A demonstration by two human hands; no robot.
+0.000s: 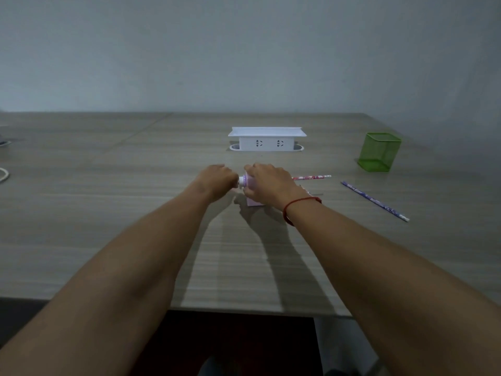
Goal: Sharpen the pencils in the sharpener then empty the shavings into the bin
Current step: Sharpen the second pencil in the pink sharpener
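Observation:
A small pink and white pencil sharpener (253,200) stands on the wooden table (135,213) at the centre, mostly hidden under my right hand (267,183), which rests on top and grips it. My left hand (217,180) is closed at the sharpener's left end, on its white crank knob (241,181). A pink patterned pencil (311,177) sticks out of the sharpener's right side, lying level. A purple patterned pencil (375,201) lies loose on the table further right.
A green mesh holder (379,151) stands at the right back. A white pop-up socket box (267,139) sits behind the sharpener. The table's near edge (244,312) runs below my forearms. A white cord (4,175) lies at the left edge.

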